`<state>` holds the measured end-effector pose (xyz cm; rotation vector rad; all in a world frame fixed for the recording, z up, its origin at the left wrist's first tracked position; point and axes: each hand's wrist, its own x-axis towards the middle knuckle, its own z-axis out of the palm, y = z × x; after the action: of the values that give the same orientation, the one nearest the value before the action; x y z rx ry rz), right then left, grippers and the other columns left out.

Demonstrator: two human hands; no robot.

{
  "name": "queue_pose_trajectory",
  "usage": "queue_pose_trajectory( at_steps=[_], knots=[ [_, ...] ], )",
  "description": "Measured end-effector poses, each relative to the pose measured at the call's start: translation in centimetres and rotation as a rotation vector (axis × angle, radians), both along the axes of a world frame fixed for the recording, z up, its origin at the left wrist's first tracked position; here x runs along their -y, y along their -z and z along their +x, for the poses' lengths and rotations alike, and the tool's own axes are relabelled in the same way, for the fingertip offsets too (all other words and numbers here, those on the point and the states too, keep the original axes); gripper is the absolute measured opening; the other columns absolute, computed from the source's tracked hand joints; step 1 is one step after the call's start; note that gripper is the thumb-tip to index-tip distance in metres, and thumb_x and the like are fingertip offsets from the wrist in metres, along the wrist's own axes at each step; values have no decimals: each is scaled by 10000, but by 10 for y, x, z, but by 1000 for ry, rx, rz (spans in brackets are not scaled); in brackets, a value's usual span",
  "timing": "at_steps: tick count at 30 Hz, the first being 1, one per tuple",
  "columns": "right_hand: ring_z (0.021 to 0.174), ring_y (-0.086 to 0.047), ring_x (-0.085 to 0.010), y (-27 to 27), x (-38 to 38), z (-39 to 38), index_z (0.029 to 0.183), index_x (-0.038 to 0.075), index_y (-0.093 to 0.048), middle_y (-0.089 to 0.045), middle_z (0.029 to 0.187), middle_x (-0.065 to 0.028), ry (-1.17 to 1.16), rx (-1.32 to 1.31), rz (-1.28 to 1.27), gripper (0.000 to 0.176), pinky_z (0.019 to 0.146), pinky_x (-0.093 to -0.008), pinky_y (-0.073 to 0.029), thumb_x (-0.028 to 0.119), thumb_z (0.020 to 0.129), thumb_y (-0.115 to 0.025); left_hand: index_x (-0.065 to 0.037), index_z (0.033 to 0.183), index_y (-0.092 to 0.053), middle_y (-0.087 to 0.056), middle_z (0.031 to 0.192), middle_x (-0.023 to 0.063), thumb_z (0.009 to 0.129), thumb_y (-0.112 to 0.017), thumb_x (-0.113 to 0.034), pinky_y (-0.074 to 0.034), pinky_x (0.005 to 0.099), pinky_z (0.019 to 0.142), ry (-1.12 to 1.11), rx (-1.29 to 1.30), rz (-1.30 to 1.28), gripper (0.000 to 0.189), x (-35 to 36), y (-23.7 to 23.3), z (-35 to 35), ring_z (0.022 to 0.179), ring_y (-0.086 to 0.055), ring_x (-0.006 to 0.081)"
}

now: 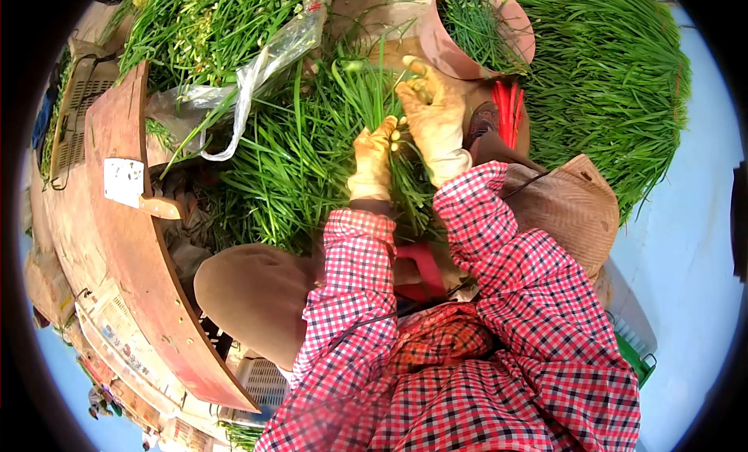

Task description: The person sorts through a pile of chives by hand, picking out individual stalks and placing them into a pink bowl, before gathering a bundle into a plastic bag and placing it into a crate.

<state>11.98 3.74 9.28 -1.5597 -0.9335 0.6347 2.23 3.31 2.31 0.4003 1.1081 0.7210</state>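
Observation:
My left hand, in a yellowish work glove, is closed around a bunch of long green chives whose leaves point away from me. Small pale ends stick out beside its thumb. Just to the right, my right hand, gloved the same way, hovers near the bunch with its fingers bent and apart; I see nothing between them. Under both hands spreads a loose heap of chives. A pink tub with cut greens in it stands beyond my right hand.
A cleaver with a wooden handle lies on the reddish board at left. Clear plastic crosses the heap's far side. Red strips lie by my right shoe. A big stack of chives fills the upper right, beside pale blue floor.

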Motion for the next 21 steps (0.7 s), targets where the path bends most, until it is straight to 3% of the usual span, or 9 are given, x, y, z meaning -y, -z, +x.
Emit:
queue_pose_trajectory(
  at_steps=[3,6,7,10,12,13,15,18,21],
  knots=[
    [862,-588,-99,-1,1,2,1178,16,-569,-615,1026,-45,-47,170,116,380,717,-219,-494,-26,810,-653,-51,793,-586,-515,606,-9,830,-645,-152,-340,237,430,0,-76,-30,123,-6,2,3,457,-431,98],
    [873,-650,-193,-28,-3,2,1143,57,-588,-664,969,-102,11,49,164,345,763,-290,-518,38,806,-662,-36,811,-600,-516,611,-21,830,-649,-177,-329,226,425,-19,106,-204,151,-4,27,-7,450,-420,86],
    [820,-648,-180,-48,-6,16,1139,65,-595,-663,924,-89,57,628,82,326,707,-279,-520,111,823,-661,-23,842,-620,-520,612,-25,833,-652,-186,-320,221,424,-39,14,-151,166,0,24,-3,446,-413,81],
    [612,-581,-137,-66,-31,67,1108,74,-618,-641,703,-41,173,314,-28,285,593,-286,-491,133,829,-617,3,923,-657,-525,604,-28,856,-639,-200,-302,210,434,-37,-16,87,214,11,25,1,460,-410,75],
    [691,-623,-173,-65,-57,127,1136,68,-606,-672,789,-81,219,666,-122,353,640,-267,-497,201,810,-635,1,928,-656,-522,605,-26,876,-624,-215,-305,208,444,9,51,142,224,14,21,1,482,-425,75],
    [751,-609,-107,-68,-73,152,1156,64,-607,-676,859,-51,216,661,-346,422,691,-243,-494,221,780,-715,-2,925,-652,-525,617,-23,878,-632,-242,-315,210,450,66,-45,181,245,15,6,0,487,-433,77],
    [796,-621,-120,-26,-94,216,1199,71,-587,-679,902,-46,45,466,-168,455,719,-251,-497,263,803,-702,-8,915,-639,-529,623,-20,880,-635,-264,-329,217,455,50,8,177,259,18,7,1,490,-438,80],
    [766,-648,-216,-40,-94,218,1117,67,-618,-684,868,-104,168,1283,-289,378,684,-294,-506,286,809,-633,-34,874,-595,-548,630,-1,882,-638,-270,-352,222,455,10,102,143,240,18,5,1,487,-459,90],
    [796,-656,-249,-52,-85,174,1113,74,-623,-687,913,-109,108,807,-312,396,703,-316,-512,350,830,-606,-56,840,-551,-553,622,7,892,-619,-227,-358,221,453,-12,100,183,191,21,10,5,490,-474,91]
  ],
)
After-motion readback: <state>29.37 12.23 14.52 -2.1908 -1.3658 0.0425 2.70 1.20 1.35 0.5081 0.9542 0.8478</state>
